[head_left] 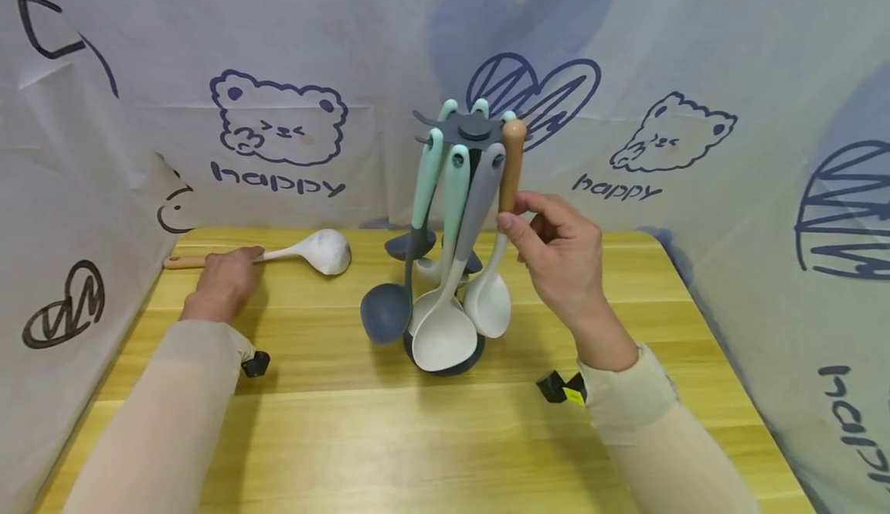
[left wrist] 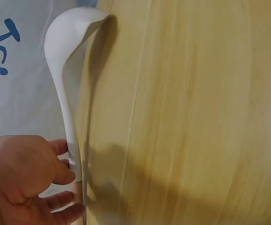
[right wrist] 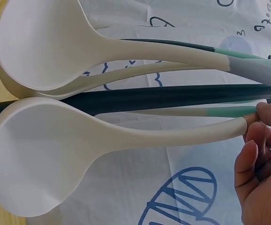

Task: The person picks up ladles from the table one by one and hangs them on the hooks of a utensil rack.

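At the left of the table, a white ladle [head_left: 328,253] with a wooden handle lies sideways. My left hand [head_left: 225,278] grips it; in the left wrist view thumb and fingers [left wrist: 66,176] close round where the white neck meets the wood. On the grey utensil stand [head_left: 474,126] another white ladle [head_left: 488,305] with a wooden handle hangs upright at the right side. Its handle's lower end is pinched between thumb and fingertips of my right hand [head_left: 563,259]. The right wrist view shows this ladle's bowl [right wrist: 37,154] beside a grey-handled white ladle [right wrist: 41,42].
Several other utensils hang round the stand, among them a dark grey ladle [head_left: 385,313] with a mint handle and a large white ladle [head_left: 445,336] in front. A wooden table [head_left: 334,452] lies beneath. White printed cloth [head_left: 389,35] encloses the back and sides.
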Demonstrator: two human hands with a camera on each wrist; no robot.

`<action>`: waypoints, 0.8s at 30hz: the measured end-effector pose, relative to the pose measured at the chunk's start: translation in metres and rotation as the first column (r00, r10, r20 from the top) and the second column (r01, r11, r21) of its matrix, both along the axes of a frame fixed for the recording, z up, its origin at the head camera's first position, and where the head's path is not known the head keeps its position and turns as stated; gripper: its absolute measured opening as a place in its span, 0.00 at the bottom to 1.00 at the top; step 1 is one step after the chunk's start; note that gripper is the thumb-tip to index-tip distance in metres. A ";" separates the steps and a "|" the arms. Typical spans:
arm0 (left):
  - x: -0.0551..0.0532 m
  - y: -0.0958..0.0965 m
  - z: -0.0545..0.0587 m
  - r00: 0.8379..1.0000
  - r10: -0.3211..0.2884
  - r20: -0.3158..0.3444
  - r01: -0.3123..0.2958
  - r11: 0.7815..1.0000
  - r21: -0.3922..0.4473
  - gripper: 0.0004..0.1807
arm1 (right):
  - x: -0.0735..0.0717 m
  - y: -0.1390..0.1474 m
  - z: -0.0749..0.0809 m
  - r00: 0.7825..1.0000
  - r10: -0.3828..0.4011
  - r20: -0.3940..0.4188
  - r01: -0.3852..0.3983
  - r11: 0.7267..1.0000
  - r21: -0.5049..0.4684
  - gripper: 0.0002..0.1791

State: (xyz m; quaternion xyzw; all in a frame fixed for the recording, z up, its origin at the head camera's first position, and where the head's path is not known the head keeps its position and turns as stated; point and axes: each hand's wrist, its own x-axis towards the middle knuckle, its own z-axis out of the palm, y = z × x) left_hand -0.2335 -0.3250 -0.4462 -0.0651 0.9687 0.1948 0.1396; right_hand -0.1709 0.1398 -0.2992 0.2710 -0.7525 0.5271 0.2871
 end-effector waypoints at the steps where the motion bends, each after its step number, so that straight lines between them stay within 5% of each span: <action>1: 0.000 0.001 0.000 1.000 0.000 -0.008 0.000 1.000 -0.002 0.32 | 0.000 0.000 0.000 1.000 -0.002 0.000 0.002 1.000 0.003 0.12; 8: -0.002 0.005 -0.004 0.996 -0.018 -0.092 0.015 0.999 -0.035 0.26 | 0.001 0.000 0.001 1.000 -0.005 -0.001 0.005 1.000 -0.002 0.12; 15: -0.001 0.007 -0.008 0.995 0.034 -0.090 -0.035 0.999 -0.013 0.26 | 0.000 0.000 0.001 1.000 -0.001 -0.009 0.001 1.000 0.001 0.12; 24: 0.002 0.003 -0.016 0.987 -0.101 -0.124 0.086 0.988 -0.125 0.24 | -0.001 0.000 0.000 1.000 0.004 -0.002 -0.004 1.000 -0.006 0.12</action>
